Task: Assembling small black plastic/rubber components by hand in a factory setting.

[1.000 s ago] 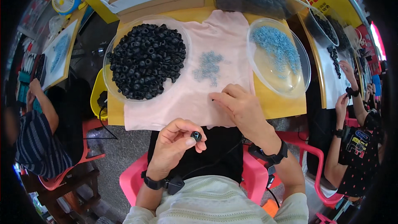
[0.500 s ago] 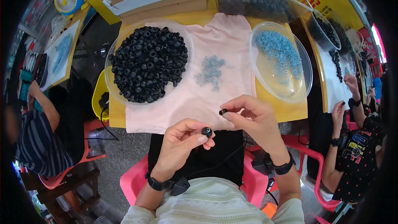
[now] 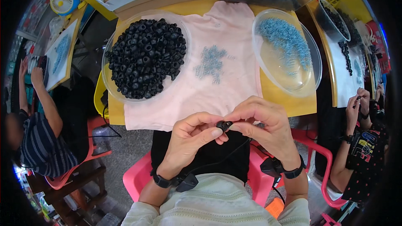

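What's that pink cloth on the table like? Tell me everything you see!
The pink cloth is pale, soft-looking fabric, perhaps a garment, spread mostly flat on the yellow table with slight creases. A clear bowl of black pieces sits over its left side, light-blue pieces lie near its middle, and the left hand and right hand partly hide its near edge.

Speckled grey floor [image 3: 140, 143] shows past the near edge of the yellow surface [image 3: 299, 105], where a pink chair [image 3: 135, 175] stands. White-topped tables [image 3: 63, 74] flank its left and right edges; a yellow panel [image 3: 356, 4] stands beyond the far right corner.
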Demonstrator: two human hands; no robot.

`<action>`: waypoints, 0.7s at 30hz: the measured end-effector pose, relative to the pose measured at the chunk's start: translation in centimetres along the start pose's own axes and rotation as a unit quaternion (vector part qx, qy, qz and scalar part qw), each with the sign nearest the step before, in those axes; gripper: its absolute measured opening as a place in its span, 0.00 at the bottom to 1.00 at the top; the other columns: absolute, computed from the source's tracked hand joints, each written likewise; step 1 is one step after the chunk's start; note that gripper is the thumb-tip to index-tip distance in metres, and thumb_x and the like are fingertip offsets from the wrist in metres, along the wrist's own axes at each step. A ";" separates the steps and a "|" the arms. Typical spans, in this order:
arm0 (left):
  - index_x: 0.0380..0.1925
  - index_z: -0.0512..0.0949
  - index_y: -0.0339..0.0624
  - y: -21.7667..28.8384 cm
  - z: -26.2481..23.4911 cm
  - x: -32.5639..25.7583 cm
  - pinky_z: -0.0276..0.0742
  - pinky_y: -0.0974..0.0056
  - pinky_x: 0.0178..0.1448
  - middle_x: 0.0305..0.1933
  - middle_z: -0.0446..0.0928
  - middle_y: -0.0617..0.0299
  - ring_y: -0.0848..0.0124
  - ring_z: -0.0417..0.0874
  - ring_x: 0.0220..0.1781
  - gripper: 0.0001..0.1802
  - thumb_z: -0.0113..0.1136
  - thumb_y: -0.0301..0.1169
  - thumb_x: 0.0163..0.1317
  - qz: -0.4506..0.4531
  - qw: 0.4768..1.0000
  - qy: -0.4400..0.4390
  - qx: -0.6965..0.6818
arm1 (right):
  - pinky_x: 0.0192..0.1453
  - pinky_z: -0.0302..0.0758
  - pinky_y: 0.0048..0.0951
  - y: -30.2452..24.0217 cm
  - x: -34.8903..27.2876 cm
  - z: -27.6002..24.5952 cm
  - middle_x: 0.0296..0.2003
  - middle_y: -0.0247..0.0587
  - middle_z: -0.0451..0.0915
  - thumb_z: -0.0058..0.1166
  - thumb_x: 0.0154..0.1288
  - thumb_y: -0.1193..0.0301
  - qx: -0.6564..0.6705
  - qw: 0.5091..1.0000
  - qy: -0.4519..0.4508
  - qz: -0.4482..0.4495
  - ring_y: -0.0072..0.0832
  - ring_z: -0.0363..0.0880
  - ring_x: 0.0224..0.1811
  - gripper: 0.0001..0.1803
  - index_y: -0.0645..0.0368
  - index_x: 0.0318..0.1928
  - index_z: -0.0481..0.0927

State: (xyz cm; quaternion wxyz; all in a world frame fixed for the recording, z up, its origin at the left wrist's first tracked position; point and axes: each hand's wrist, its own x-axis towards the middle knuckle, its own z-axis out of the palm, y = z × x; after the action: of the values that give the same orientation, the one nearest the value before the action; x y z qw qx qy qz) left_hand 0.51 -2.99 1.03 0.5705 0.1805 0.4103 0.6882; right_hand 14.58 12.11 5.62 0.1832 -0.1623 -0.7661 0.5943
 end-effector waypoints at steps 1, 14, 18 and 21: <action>0.48 0.78 0.31 0.0 0.0 0.0 0.81 0.68 0.46 0.42 0.82 0.55 0.71 0.85 0.40 0.12 0.60 0.21 0.65 -0.002 1.000 0.003 0.005 | 0.33 0.77 0.21 0.1 0.0 0.0 0.36 0.39 0.81 0.63 0.59 0.80 -0.015 1.000 -0.001 -0.010 0.23 0.82 0.34 0.12 0.62 0.44 0.84; 0.45 0.78 0.31 0.5 0.3 0.1 0.84 0.66 0.43 0.40 0.82 0.54 0.68 0.86 0.37 0.11 0.61 0.19 0.62 0.018 0.995 0.033 0.089 | 0.35 0.77 0.24 -0.5 0.0 -0.3 0.33 0.41 0.81 0.63 0.56 0.83 -0.094 0.994 0.024 -0.045 0.28 0.81 0.32 0.13 0.62 0.43 0.83; 0.45 0.78 0.31 0.3 0.4 0.1 0.84 0.66 0.43 0.40 0.82 0.54 0.68 0.86 0.37 0.11 0.61 0.19 0.62 0.014 0.996 0.035 0.086 | 0.37 0.78 0.27 -0.4 0.2 0.0 0.33 0.42 0.80 0.63 0.54 0.83 -0.142 0.986 0.006 -0.084 0.32 0.82 0.35 0.13 0.62 0.42 0.83; 0.45 0.78 0.31 0.1 0.3 0.1 0.84 0.66 0.42 0.39 0.82 0.53 0.68 0.86 0.37 0.11 0.61 0.18 0.62 0.013 0.996 0.037 0.085 | 0.38 0.79 0.30 -0.3 0.1 0.3 0.34 0.41 0.80 0.63 0.53 0.83 -0.179 0.979 0.007 -0.101 0.34 0.82 0.36 0.14 0.62 0.43 0.82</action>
State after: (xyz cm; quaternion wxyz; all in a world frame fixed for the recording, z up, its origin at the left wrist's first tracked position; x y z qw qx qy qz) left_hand 0.57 -2.80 1.27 0.5284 0.2079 0.4863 0.6642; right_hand 14.34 11.83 5.86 0.2158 -0.1181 -0.8714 0.4245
